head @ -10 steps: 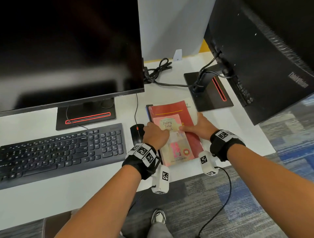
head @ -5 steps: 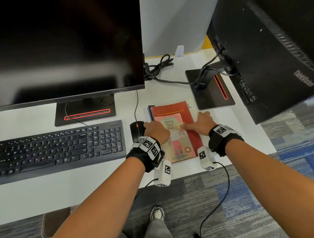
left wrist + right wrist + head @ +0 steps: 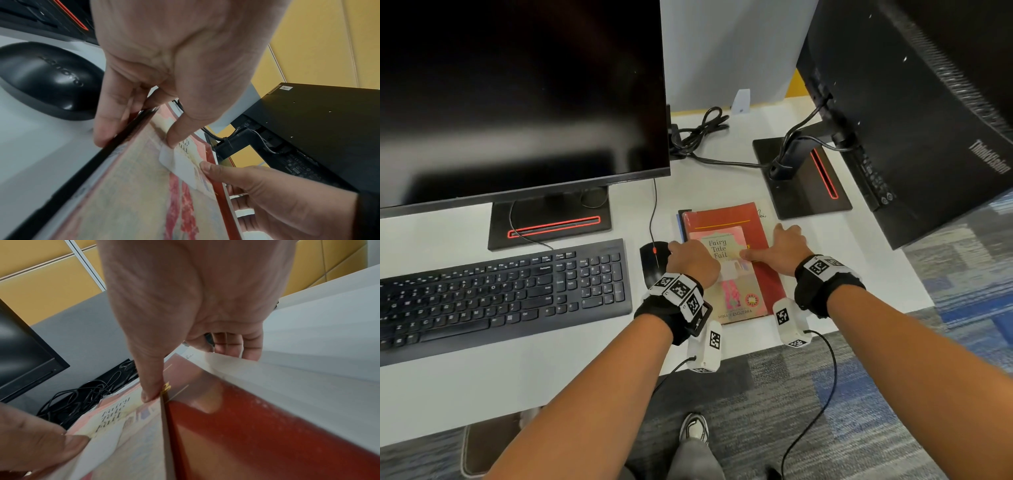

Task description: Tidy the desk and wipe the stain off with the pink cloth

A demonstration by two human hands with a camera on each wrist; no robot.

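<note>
A small cream-and-pink book [image 3: 736, 291] titled "Fairy Tale Fail" lies on a larger red book [image 3: 722, 217], with a dark notebook and a white sheet under them. The stack rests on the white desk [image 3: 585, 370] near its front edge. My left hand [image 3: 690, 260] grips the stack's left edge, thumb on the small book's cover and fingers [image 3: 107, 123] down the side. My right hand [image 3: 780, 248] holds the right edge, thumb on the small book and fingers [image 3: 246, 347] curled over the far side. No pink cloth or stain shows in any view.
A black mouse [image 3: 652, 260] sits just left of the stack, beside a black keyboard [image 3: 500, 294]. Behind the keyboard stands a monitor [image 3: 517, 96]. A second monitor's base [image 3: 804, 178] is behind the books to the right, with cables [image 3: 702, 128] at the back.
Both hands stay on the stack's sides, and the books lie where they were. Only the head view has shifted slightly.
</note>
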